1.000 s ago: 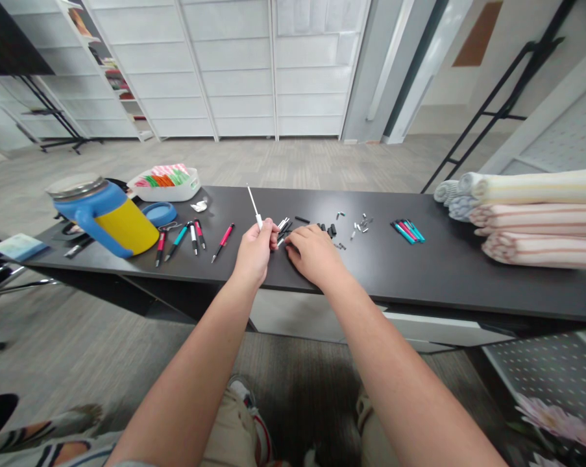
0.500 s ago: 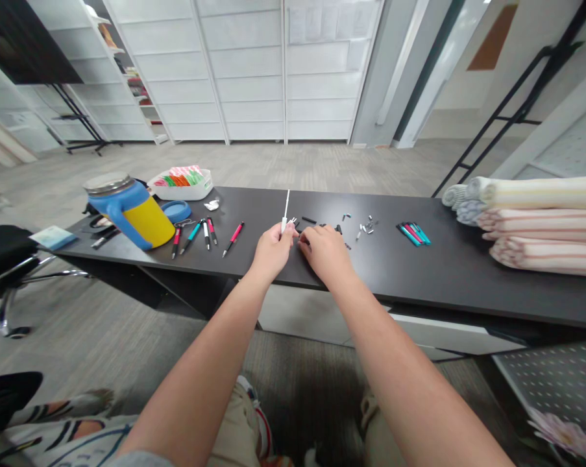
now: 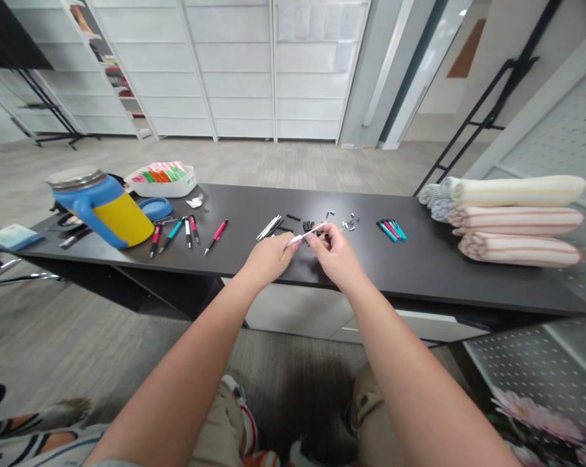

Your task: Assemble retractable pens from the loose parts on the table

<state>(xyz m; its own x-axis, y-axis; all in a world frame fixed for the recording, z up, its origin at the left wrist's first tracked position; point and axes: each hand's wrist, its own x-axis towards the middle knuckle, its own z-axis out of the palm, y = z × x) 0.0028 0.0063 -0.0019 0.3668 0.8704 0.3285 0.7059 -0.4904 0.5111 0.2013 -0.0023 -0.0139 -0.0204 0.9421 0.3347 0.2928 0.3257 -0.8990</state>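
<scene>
A white pen barrel [image 3: 294, 240] with a thin pale refill [image 3: 315, 229] sticking out of it is pinched in my left hand [image 3: 269, 258]. The refill slants up to the right. At its far end are the curled fingers of my right hand [image 3: 339, 255]; whatever small part they hold is hidden. Several small black pen parts [image 3: 308, 226] lie just beyond my hands. To their left is a bunch of white and black refills [image 3: 268, 227]. Small silver pieces [image 3: 350, 224] are scattered past my right hand, and teal and pink pen barrels [image 3: 392, 230] lie farther right.
On the dark table [image 3: 419, 272], a pink pen [image 3: 217, 237] and several other pens [image 3: 173, 235] lie left. Beyond them stand a blue and yellow mug [image 3: 110, 214] and a white basket [image 3: 169, 187] of colourful packets. Rolled cloths [image 3: 521, 224] are stacked at the right end.
The barrel with its refill has tipped from upright to slanting right. My right hand has risen from the tabletop to the refill's end. The view has shifted slightly right.
</scene>
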